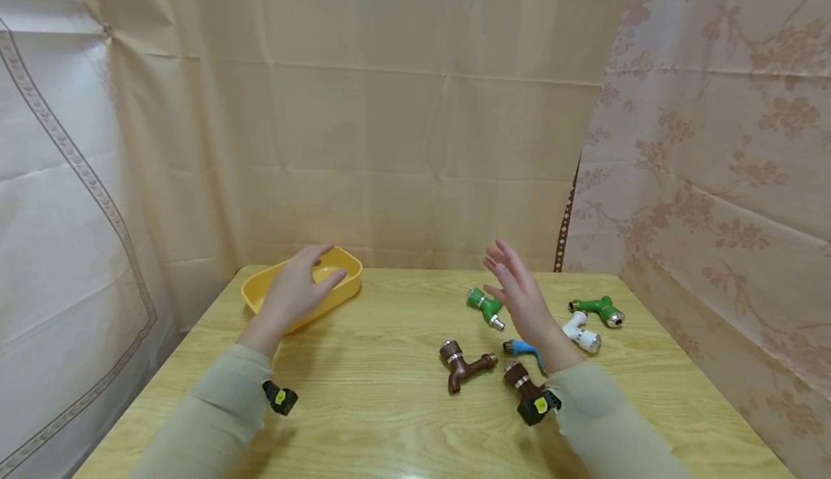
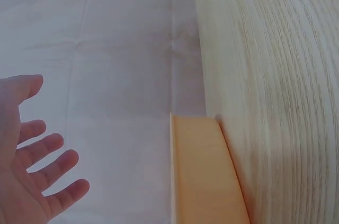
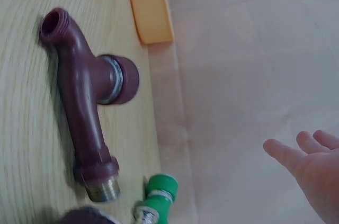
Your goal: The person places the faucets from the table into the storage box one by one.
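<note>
My left hand (image 1: pixel 300 288) hangs over the yellow tray (image 1: pixel 355 282) at the table's back left, its fingers spread and holding nothing. In the left wrist view the tray's side wall (image 2: pixel 204 171) shows to the right of that hand (image 2: pixel 32 166). The right hand (image 1: pixel 519 295), also empty with fingers extended, is raised above the right half of the table. Beneath and around it lie a green tap (image 1: pixel 487 307), a blue tap (image 1: pixel 522 348) and a dark brown tap (image 1: pixel 527 385), the last two partly hidden by my wrist and its camera.
Another brown tap (image 1: pixel 464 371) lies near the table's middle, large in the right wrist view (image 3: pixel 82 97). Farther right are a white tap (image 1: pixel 580 332) and a second green tap (image 1: pixel 599 309). Beige cloth (image 1: pixel 415 140) hangs behind the wooden table (image 1: pixel 363 407), with patterned cloth along the right.
</note>
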Motion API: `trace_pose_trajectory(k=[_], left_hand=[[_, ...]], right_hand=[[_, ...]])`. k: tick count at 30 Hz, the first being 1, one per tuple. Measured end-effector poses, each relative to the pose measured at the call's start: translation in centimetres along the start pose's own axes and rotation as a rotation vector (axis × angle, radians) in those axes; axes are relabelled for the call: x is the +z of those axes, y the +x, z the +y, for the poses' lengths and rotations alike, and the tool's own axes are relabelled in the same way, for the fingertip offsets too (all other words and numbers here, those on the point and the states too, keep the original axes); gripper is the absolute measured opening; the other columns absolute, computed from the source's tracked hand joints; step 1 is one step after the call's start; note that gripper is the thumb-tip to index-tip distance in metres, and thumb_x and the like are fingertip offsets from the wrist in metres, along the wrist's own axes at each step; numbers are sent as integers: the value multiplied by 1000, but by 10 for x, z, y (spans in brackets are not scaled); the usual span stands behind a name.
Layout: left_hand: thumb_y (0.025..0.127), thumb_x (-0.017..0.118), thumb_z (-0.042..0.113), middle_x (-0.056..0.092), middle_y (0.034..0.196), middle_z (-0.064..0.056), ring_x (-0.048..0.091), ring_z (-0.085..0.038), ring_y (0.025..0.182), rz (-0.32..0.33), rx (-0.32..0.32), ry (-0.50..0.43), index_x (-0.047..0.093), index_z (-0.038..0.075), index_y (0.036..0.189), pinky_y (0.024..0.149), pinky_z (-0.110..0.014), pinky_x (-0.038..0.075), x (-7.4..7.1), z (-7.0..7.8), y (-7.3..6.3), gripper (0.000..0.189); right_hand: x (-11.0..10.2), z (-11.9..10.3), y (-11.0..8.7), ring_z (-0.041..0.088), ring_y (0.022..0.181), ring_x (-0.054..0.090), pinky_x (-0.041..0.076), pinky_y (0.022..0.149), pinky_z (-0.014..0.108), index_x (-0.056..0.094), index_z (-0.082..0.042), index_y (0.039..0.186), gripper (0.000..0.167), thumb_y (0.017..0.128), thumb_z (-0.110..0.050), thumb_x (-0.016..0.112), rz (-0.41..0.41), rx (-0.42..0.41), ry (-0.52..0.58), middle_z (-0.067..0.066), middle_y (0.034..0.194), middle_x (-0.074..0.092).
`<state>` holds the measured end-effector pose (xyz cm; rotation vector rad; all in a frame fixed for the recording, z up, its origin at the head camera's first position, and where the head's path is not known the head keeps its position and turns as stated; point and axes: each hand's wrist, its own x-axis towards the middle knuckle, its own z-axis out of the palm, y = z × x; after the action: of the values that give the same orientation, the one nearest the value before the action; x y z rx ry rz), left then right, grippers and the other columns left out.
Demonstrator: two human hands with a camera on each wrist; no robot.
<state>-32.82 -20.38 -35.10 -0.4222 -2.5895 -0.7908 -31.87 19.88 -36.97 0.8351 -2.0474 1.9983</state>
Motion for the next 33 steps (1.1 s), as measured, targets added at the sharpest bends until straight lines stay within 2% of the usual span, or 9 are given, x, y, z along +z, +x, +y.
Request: trace_pose_trajectory(k=[5,11,20,27,30,33], left_hand=[[99,65,45,52,147,-15,55,-38,125,-6,-43,-22,50,7,148,103,-57,47,1,-8,1,64],[99,62,48,55,143,-18,56,-39,122,-36,-101,-41,50,7,149,102,-57,48,1,-16,1,66],[98,58,58,58,141,-19,58,-39,122,-84,-162,-32,57,1,141,103,-55,48,6,-28,1,71],[98,59,56,60,137,-20,59,-39,118,-97,-163,-17,59,0,139,100,-55,50,8,-36,1,69],[98,58,57,60,137,-21,59,-39,118,-108,-168,-4,59,-1,138,99,-55,50,10,-40,2,70],[98,58,56,60,137,-20,59,-39,119,-125,-178,3,59,-1,139,99,-55,50,12,-42,3,70]], right_hand=[[7,6,4,40,150,20,28,114,66,7,-8,163,70,110,-40,39,19,50,192,20,165,18],[19,10,6,41,150,19,26,114,68,7,-8,163,67,111,-38,36,33,88,328,22,165,14],[36,17,11,39,149,24,30,111,69,11,-10,163,64,111,-40,34,46,148,402,21,165,17],[48,22,14,41,150,20,29,112,70,8,-13,163,67,110,-43,35,23,197,458,20,166,13],[53,23,15,40,150,22,34,110,68,9,-14,163,67,110,-44,35,35,219,480,19,166,14],[58,25,16,42,150,21,34,110,69,8,-12,163,67,111,-43,34,36,235,502,20,166,15]])
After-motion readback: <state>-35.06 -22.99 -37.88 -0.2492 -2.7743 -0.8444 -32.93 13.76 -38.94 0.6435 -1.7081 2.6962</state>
